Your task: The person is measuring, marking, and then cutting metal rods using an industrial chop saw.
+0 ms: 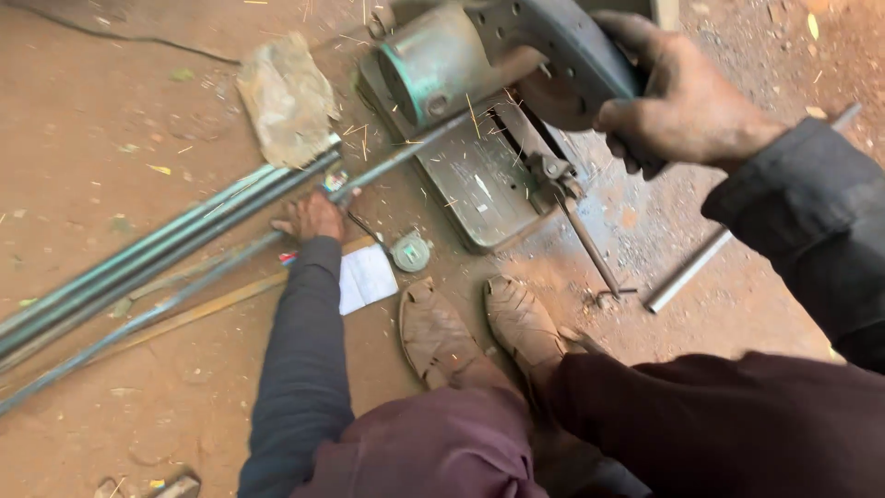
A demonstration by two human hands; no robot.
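Observation:
A metal chop saw (479, 65) with a teal motor housing sits on the dirt floor at the top centre. My right hand (678, 97) grips its dark handle and guard. A long thin steel rod (184, 295) runs from the lower left across the saw's base plate (470, 184). My left hand (313, 217) presses down on that rod just left of the saw. My two feet in dusty sandals (479, 332) rest in front of the base.
A bundle of grey-green steel tubes (138, 254) lies at the left, beside a rough stone (286, 97). A tape measure (410, 251), a white paper (366, 278) and a yellow wooden strip (203, 314) lie near my left arm. A short pipe offcut (687, 272) lies at the right.

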